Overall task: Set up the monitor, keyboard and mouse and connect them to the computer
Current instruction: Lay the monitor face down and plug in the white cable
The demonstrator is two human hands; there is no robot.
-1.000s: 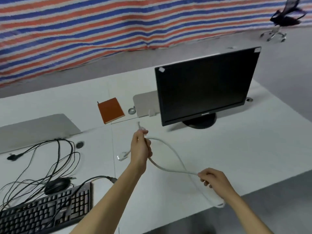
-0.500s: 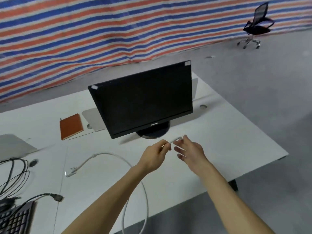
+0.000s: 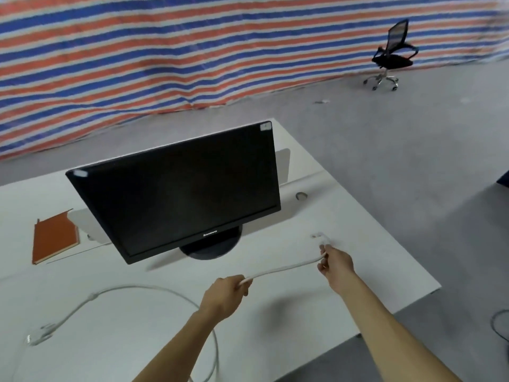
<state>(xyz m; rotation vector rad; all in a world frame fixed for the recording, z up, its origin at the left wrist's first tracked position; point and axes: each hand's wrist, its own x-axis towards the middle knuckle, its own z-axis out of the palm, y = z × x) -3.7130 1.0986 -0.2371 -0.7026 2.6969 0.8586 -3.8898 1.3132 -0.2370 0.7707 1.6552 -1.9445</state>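
Monitor (image 3: pixel 179 194) on desk (image 3: pixel 371 244), cable (image 3: pixel 281 268) in front.
Left of monitor, notebook (image 3: pixel 55 238); behind and right of it, hole (image 3: pixel 301 196) in desk. In front of monitor, cable strung between left hand (image 3: pixel 224 297) and right hand (image 3: pixel 337 263), above desk; past right hand, end plug (image 3: pixel 319 237), perhaps touching desk. Left of left hand, rest of cable looped on desk, down to far plug (image 3: pixel 41 333) at front left. Far behind, right, chair (image 3: pixel 392 55) before curtain (image 3: pixel 165 51).
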